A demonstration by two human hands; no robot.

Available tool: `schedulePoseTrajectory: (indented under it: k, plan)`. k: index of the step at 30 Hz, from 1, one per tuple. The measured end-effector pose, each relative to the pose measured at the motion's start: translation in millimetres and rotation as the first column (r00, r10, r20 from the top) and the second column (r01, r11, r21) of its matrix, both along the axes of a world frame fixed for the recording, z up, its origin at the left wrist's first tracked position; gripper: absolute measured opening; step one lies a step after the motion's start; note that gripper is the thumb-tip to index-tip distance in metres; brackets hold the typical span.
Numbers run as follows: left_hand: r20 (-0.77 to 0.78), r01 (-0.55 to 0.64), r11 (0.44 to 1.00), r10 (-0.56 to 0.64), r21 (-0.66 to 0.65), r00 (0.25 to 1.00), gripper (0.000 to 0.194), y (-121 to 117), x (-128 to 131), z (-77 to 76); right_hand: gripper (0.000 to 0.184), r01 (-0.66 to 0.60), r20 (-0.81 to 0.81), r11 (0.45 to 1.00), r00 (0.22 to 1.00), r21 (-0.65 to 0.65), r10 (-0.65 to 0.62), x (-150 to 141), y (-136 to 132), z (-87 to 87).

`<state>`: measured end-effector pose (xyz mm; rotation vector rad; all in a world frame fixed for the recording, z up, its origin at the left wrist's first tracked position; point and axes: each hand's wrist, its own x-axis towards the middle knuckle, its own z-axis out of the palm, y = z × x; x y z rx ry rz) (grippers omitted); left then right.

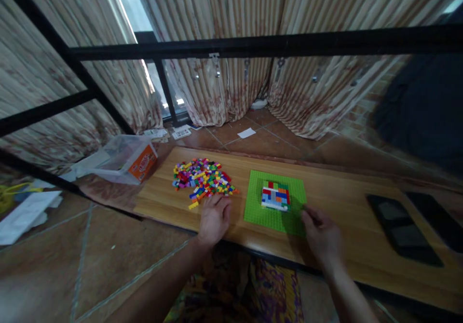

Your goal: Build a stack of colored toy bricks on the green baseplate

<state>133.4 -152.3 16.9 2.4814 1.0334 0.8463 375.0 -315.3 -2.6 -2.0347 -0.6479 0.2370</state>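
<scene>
A loose pile of small multicoloured toy building bricks (pixel 202 176) lies on the wooden table. At the pile's near edge my left hand (pixel 215 217) rests with its fingers curled down; whatever they pinch is hidden under them. To the right is a bright green studded baseplate (pixel 253 202). On its middle sits a low, roughly square block of joined bricks (pixel 276 196) in red, blue, white, orange and green. My right hand (pixel 323 234) is closed at the plate's right edge, thumb and forefinger gripping there.
A clear plastic box (pixel 119 156) with an orange label stands on the tiled floor beyond the table's left end. Two dark flat objects (pixel 401 229) lie on the table (pixel 347 193) at the right. A black metal rail (pixel 253 47) crosses in front of striped curtains (pixel 231 9).
</scene>
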Motion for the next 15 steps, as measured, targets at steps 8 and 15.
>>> schedulePoseTrajectory:
  k: [8,15]
  plan:
    - [-0.062,-0.115,0.993,0.115,0.001,0.991,0.017,24.7,-18.5,-5.7,0.052,0.01,0.131,0.979,0.991,-0.202,0.017,-7.9,2.2,-7.8]
    - [-0.202,-0.087,0.995,0.093,0.038,0.975,0.011,29.2,8.1,3.7,0.05,0.006,0.141,0.984,0.99,-0.179,0.019,-20.5,-2.5,-8.2]
